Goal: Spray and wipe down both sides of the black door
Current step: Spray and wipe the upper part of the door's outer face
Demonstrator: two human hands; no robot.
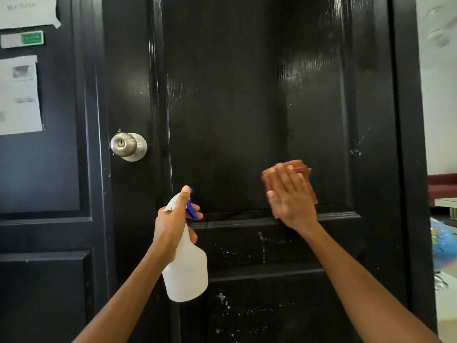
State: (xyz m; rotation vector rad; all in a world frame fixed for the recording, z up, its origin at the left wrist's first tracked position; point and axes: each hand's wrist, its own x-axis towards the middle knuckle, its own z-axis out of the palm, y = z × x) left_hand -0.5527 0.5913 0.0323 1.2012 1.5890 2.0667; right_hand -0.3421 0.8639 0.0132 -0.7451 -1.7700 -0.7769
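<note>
The black panelled door [237, 107] fills the view, glossy and wet in patches, with spray droplets on its lower panels. My left hand [173, 219] grips the neck of a white spray bottle [186, 273] with a blue trigger, held upright just in front of the door below the knob. My right hand [290, 196] presses flat, fingers straight, on a reddish-brown cloth [300, 169] against the lower part of the upper panel. The cloth looks motion-blurred.
A silver round door knob [127, 146] sits at the door's left side. Another black door leaf [49, 181] at left carries taped paper notices [19, 95]. Past the door's right edge are a white wall, a dark red seat [442, 186] and a bluish bag [444, 243].
</note>
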